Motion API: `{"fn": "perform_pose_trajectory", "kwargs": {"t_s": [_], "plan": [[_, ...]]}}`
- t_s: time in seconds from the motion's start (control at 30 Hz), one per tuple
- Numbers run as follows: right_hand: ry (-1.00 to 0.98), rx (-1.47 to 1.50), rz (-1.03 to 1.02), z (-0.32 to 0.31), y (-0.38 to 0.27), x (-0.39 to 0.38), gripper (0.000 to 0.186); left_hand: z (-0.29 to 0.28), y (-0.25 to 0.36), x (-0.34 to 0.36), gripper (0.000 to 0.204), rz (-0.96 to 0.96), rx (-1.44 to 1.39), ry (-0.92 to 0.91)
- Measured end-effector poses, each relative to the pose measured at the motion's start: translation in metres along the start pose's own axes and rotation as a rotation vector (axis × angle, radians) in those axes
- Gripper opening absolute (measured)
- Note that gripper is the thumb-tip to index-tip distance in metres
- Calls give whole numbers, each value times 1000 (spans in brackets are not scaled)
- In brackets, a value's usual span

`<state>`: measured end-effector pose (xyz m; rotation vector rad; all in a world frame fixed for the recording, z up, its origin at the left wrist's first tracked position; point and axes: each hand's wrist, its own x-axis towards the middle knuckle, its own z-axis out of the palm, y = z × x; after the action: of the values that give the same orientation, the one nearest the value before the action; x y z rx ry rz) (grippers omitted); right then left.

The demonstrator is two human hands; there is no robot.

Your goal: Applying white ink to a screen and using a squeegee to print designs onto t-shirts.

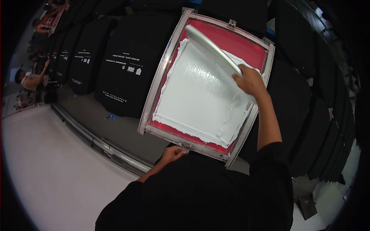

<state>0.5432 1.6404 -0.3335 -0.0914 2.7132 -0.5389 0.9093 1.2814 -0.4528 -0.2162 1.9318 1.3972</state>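
Observation:
A screen-printing frame [157, 87] with metal rails lies tilted before me. Thick white ink [189, 102] covers most of its red mesh [227, 31], with ragged ridges along the margins. My right hand [251, 80] is closed round the right end of a long silvery squeegee [212, 48], which slants across the far part of the ink from upper left to lower right. The squeegee's lower edge is hard to make out. At the near rail, my left hand [173, 154] is closed on the frame beside a small metal bracket [187, 148].
Black shirts with white print [125, 65] lie in a row to the left, and more black shirts [289, 104] to the right. A metal table rail [104, 144] runs along the near left side. Other people [31, 80] stand at the far left.

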Motion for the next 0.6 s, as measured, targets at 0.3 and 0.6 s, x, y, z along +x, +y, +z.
{"fn": "perform_pose_trajectory", "kwargs": {"t_s": [0.3, 0.6], "plan": [[300, -242, -319, 84, -1, -41, 37, 13, -2, -7, 21, -128, -401, 8], [-79, 31, -221, 83, -73, -195, 40, -20, 24, 3, 38, 120, 267, 46]]}}
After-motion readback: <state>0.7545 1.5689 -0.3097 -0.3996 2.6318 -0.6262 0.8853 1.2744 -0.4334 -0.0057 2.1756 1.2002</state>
